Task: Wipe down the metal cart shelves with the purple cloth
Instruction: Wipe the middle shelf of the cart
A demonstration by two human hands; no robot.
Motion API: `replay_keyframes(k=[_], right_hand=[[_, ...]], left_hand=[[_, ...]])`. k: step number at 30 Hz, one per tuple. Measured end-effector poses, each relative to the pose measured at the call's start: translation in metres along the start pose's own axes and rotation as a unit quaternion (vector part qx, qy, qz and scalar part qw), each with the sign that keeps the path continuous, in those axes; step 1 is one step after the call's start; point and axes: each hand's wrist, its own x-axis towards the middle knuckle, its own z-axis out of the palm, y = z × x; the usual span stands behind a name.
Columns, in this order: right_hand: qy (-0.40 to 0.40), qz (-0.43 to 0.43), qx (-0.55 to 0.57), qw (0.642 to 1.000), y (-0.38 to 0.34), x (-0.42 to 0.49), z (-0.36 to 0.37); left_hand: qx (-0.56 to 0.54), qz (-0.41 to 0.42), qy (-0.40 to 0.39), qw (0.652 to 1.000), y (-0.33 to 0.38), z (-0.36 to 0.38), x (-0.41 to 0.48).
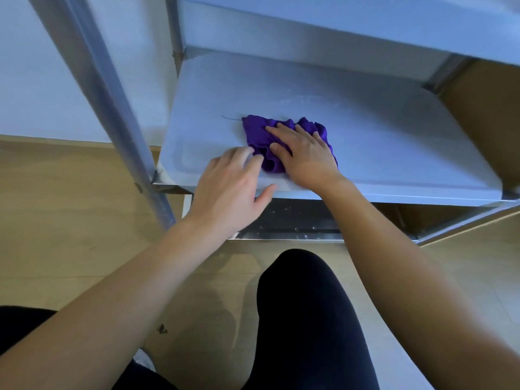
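The purple cloth [254, 132] lies bunched on the cart's middle shelf [394, 136], toward its front left. The left hand [233, 181] reaches in beside it, fingers loose and blurred at the cloth's edge; I cannot tell if they touch it. The right hand [306, 156] presses flat on the cloth, fingers spread. Pale specks show toward the back, so this shelf seems about half done. The lower shelf [295, 218] carries droplets and looks not yet wiped.

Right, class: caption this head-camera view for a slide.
Right hand presses the purple cloth on a metal cart shelf, left hand beside it.
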Motion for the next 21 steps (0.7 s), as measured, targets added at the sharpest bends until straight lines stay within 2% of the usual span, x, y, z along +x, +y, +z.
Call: replay_keyframes(k=[6,10,15,21], right_hand=[[0.011,0.069,-0.019,0.997,0.077,-0.019,-0.021],[0.021,0.123,-0.037,0.992,0.134,-0.034,-0.038],[0.012,0.165,-0.045,0.985,0.193,-0.043,-0.056],[0.019,0.261,-0.039,0.964,0.260,-0.058,-0.086]], left_hand=[[0.005,0.032,-0.039,0.999,0.041,0.027,0.038],[-0.023,0.037,-0.028,0.999,0.066,0.045,0.059],[-0.082,0.138,-0.112,0.981,0.105,0.056,0.089],[-0.136,0.078,-0.121,0.980,0.108,0.064,0.093]])
